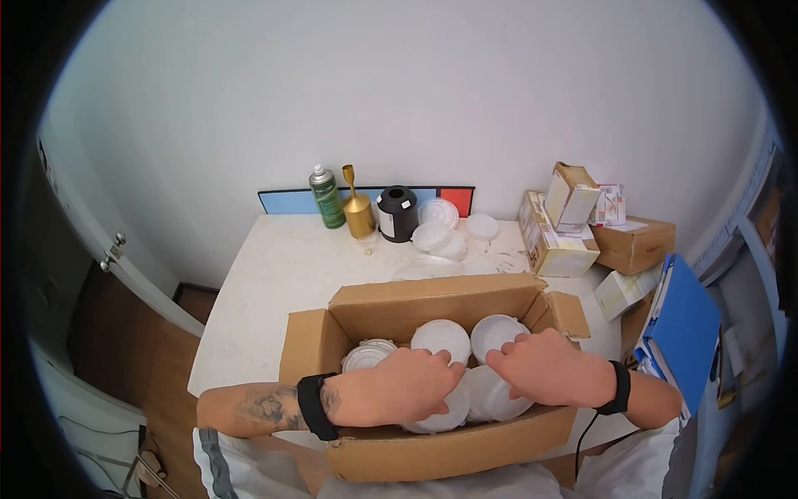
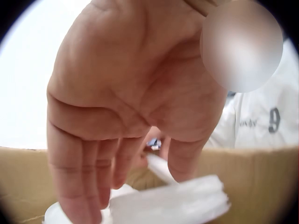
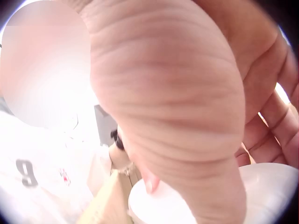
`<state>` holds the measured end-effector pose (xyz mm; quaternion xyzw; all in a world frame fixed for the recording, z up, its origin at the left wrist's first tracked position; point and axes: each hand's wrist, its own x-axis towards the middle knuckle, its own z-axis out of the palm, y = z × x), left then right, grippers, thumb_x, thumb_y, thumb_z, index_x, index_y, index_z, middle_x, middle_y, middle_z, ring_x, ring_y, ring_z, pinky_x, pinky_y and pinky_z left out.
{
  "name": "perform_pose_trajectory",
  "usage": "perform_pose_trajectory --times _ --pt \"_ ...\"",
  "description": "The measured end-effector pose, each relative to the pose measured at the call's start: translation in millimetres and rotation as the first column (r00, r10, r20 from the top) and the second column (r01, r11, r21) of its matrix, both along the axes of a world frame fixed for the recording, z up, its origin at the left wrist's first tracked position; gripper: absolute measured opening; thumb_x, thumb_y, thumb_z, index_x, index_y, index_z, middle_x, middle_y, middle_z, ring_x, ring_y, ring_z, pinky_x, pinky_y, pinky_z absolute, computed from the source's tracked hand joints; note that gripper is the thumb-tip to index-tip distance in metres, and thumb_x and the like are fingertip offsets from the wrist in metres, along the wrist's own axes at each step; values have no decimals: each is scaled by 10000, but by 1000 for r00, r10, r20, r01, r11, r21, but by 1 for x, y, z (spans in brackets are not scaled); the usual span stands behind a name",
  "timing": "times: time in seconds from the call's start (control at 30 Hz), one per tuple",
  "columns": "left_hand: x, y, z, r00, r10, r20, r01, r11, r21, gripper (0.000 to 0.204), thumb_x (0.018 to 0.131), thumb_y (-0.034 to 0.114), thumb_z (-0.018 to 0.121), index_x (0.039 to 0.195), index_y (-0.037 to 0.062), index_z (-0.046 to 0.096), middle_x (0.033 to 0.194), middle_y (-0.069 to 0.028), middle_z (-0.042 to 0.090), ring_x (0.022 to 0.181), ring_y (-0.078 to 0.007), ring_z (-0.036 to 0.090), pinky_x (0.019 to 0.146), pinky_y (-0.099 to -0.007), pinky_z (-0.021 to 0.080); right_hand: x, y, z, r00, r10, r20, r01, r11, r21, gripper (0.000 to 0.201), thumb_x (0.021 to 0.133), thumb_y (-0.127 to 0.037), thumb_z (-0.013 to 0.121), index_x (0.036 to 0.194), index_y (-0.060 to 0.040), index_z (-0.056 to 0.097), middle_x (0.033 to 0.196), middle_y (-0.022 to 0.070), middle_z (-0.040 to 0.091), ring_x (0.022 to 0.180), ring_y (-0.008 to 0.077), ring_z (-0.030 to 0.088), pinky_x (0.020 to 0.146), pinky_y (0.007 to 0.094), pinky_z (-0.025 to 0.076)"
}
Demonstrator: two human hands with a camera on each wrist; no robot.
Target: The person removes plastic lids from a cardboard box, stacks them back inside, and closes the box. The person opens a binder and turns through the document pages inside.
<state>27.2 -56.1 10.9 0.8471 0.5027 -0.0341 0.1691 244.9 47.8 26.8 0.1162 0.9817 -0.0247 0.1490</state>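
Observation:
Inside an open cardboard box point(image 1: 432, 456) lie several round whitish plastic pieces, among them a ribbed one point(image 1: 366, 356) at the left and two point(image 1: 439, 339) point(image 1: 495, 333) toward the back. My left hand point(image 1: 395, 387) point(image 2: 140, 84) grips a white round piece point(image 1: 439, 416) point(image 2: 168, 205) near the front wall, thumb on one side and fingers on the other. To its right, my right hand point(image 1: 549, 366) point(image 3: 173, 93) holds a translucent round piece point(image 1: 503, 402) point(image 3: 271, 191) between thumb and fingers. The fingertips are partly hidden in the right wrist view.
Behind the box, the white table point(image 1: 274, 266) bears a green spray can point(image 1: 327, 200), a gold candlestick point(image 1: 359, 214), a black container point(image 1: 397, 216) and loose round lids point(image 1: 439, 214). Small cartons point(image 1: 561, 241) and a blue folder point(image 1: 682, 324) stand at the right.

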Motion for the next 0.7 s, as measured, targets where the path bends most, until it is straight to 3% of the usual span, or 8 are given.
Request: perform_pose_trajectory --times 0.2,0.27,0.3,0.37,0.43,0.5,0.6,0.7 --pt "5 -8 -3 999 2 -39 5 982 187 450 824 209 818 1143 -9 587 1011 -168 635 886 -358 708 652 -427 588 8 44 70 946 -234 -225 157 937 -313 454 806 -342 850 948 -21 562 752 134 658 719 346 667 631 430 501" --pt "3 -6 18 999 13 33 -12 1000 -20 335 809 110 793 1058 -10 605 1008 -176 661 887 -368 713 696 -433 589 3 54 72 603 -579 -549 379 813 -441 447 834 -361 832 937 -25 556 757 141 655 712 348 654 619 428 496" --pt "-2 -5 23 1000 3 24 -2 1000 -23 335 809 110 793 1058 -10 605 1008 -176 661 887 -368 713 696 -433 589 1 52 67 592 -587 -553 383 808 -447 447 834 -361 832 937 -25 556 757 141 655 712 348 654 619 428 496" --pt "-15 -3 35 980 -41 196 57 995 -80 324 859 168 785 1080 39 586 991 -123 632 872 -311 673 699 -402 571 -5 47 56 586 -380 -715 558 830 16 459 840 -366 821 900 7 560 745 200 673 728 401 681 602 463 522" --pt "-28 5 66 951 35 307 -18 998 -55 327 864 154 787 1100 49 588 965 -107 630 822 -291 651 731 -405 554 -7 39 47 688 -439 -578 514 857 -39 482 839 -395 814 931 19 584 716 192 670 736 402 688 633 464 542" --pt "-36 11 99 864 321 388 -340 940 -23 370 854 146 798 1137 36 586 955 -111 630 814 -289 643 738 -399 546 -10 28 35 973 -228 -40 223 970 -101 524 825 -388 830 1089 5 605 865 180 679 838 376 697 711 452 552" --pt "-46 26 85 867 291 404 -495 597 631 433 844 170 816 1184 27 590 992 -141 640 842 -293 677 733 -395 560 -8 11 -9 998 -20 63 30 988 -150 576 828 -376 825 1162 27 583 1000 199 667 916 395 700 760 462 574" --pt "-37 19 75 911 280 305 -396 801 449 454 855 205 812 1211 26 594 1031 -155 648 884 -314 684 752 -409 563 -12 -7 -37 996 72 43 -63 981 -183 485 830 -302 808 1148 12 618 1078 203 676 985 378 705 757 459 593"
